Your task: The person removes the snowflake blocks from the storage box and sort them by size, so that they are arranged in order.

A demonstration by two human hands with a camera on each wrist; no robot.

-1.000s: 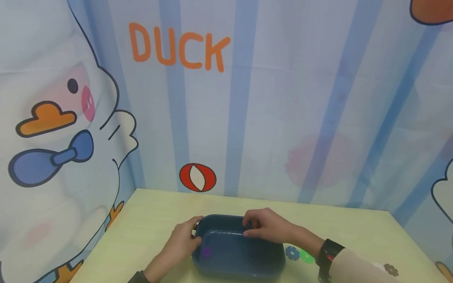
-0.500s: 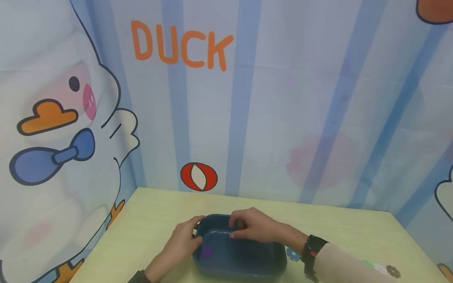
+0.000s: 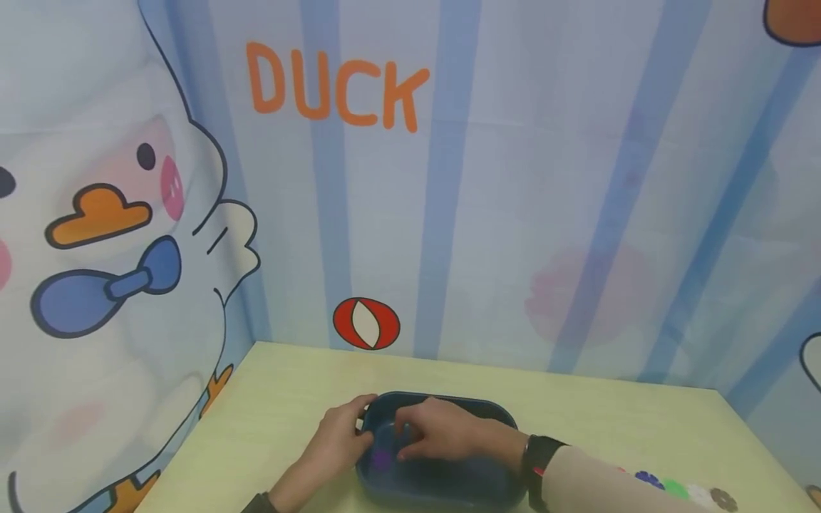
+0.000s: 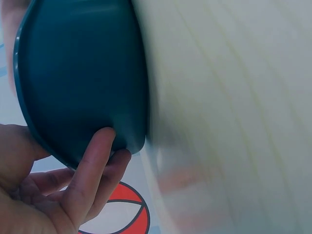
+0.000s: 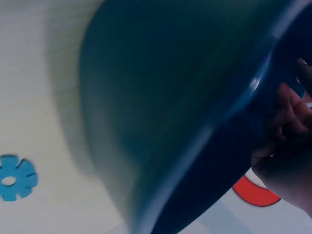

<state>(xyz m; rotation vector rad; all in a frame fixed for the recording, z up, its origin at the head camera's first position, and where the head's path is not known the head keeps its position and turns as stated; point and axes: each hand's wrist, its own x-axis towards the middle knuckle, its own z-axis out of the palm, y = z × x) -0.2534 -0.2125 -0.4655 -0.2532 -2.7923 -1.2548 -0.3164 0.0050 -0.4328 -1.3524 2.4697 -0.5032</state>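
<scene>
A dark blue plastic bin [image 3: 442, 491] stands on the table. My left hand [image 3: 336, 438] grips its left rim, thumb over the edge; in the left wrist view, fingers of the left hand [image 4: 68, 195] press the outer wall. A purple flower-shaped disc [image 3: 381, 459] lies inside at the left end. My right hand [image 3: 439, 431] reaches into the bin with thumb and forefinger parted, just right of the disc. Nothing shows between those fingertips. In the right wrist view, the right hand [image 5: 287, 131] appears dark beyond the bin's rim [image 5: 195, 146].
A row of notched discs lies right of the bin, partly behind the right sleeve: dark blue [image 3: 649, 479], green [image 3: 675, 488], white [image 3: 699, 494] and brown [image 3: 723, 499]. A light blue disc [image 5: 17, 178] lies beside the bin. A duck-print curtain [image 3: 500, 178] borders the table [image 3: 609, 406].
My right hand has moved left and lower into the bin, toward the purple disc. The right sleeve now covers other parts of the disc row. My left hand keeps its hold.
</scene>
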